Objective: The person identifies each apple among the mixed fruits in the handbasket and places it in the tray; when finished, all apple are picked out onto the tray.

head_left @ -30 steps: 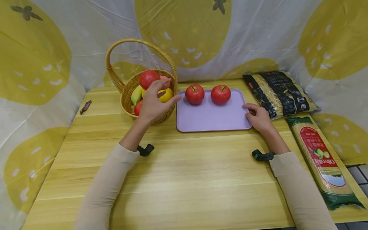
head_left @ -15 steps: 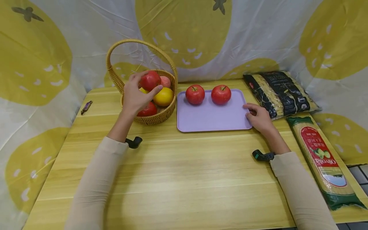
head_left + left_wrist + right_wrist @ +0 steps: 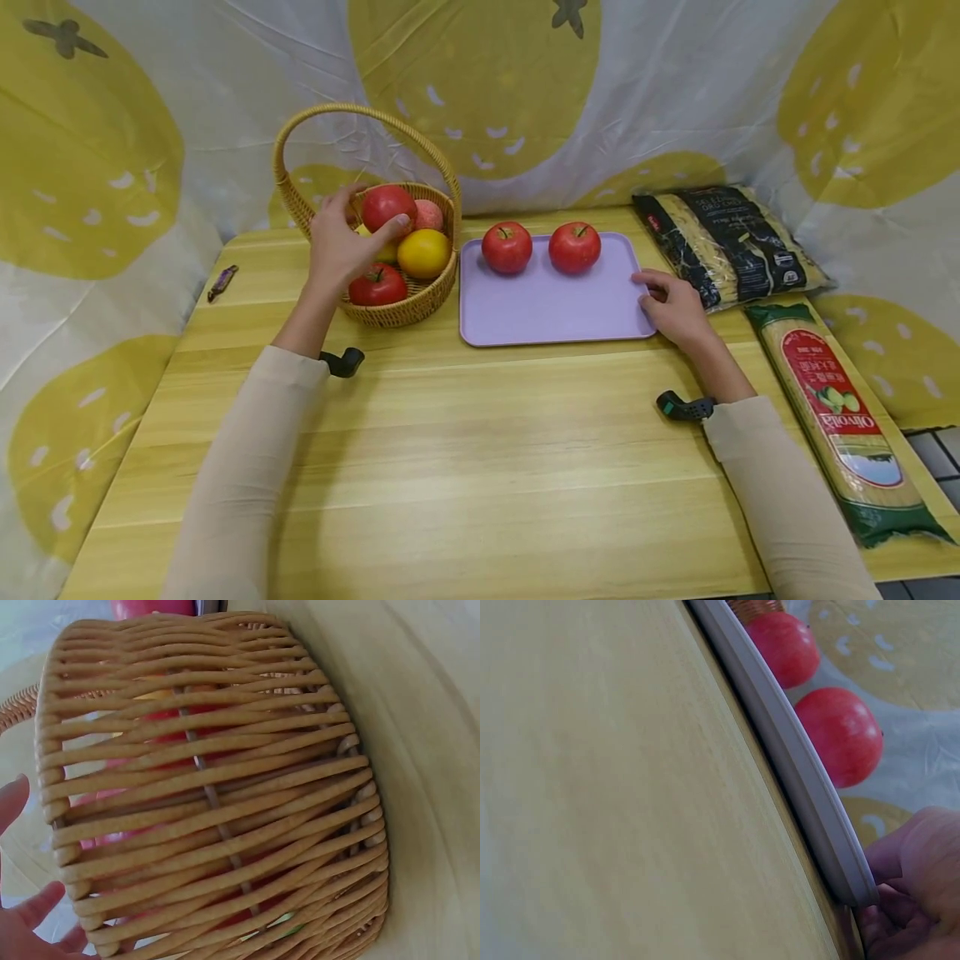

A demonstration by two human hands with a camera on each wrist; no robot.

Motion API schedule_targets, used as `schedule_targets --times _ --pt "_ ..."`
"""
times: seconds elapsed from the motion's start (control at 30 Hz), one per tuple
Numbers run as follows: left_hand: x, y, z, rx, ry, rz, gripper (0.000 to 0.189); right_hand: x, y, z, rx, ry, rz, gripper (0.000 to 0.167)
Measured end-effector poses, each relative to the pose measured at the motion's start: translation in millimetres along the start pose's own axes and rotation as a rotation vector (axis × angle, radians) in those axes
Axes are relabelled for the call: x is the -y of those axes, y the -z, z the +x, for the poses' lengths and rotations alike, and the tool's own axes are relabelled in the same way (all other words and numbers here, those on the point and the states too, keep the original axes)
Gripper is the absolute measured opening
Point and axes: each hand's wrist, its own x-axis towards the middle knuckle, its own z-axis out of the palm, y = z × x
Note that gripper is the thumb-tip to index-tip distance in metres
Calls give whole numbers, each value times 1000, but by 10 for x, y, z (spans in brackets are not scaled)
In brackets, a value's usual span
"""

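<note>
The left hand (image 3: 337, 243) is gripping a red apple (image 3: 386, 207) between thumb and fingers (at the mouth of the wicker basket (image 3: 397, 314)), while the right hand (image 3: 677, 310) is pinching the lilac tray (image 3: 555, 310).

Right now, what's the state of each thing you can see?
Left hand: fingers around the top red fruit.
Top red fruit: held over the basket; whether lifted clear, unclear.
Basket: upright, loaded.
Tray: lying flat, partly bare.
Two tray fruits: stems up, apart.
Right hand: fingers pinching the tray's right edge.
Black pasta bag: lying down, no opening visible.
Long pasta pack: lying flat, no opening visible.
Small purple sweet: looks wrapped.
</note>
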Motion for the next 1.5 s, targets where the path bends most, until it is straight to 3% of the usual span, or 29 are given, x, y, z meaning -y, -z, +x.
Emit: schedule_targets --times 0.47,0.83,1.5 --pt "62 -34 169 67 151 2 105 -5 -8 4 -4 -1 3 45" --pt "-47 -130 264 144 259 -12 110 5 -5 6 -7 -12 -7 44" --pt "-53 -210 314 130 259 34 97 -24 -12 13 -16 13 2 45"
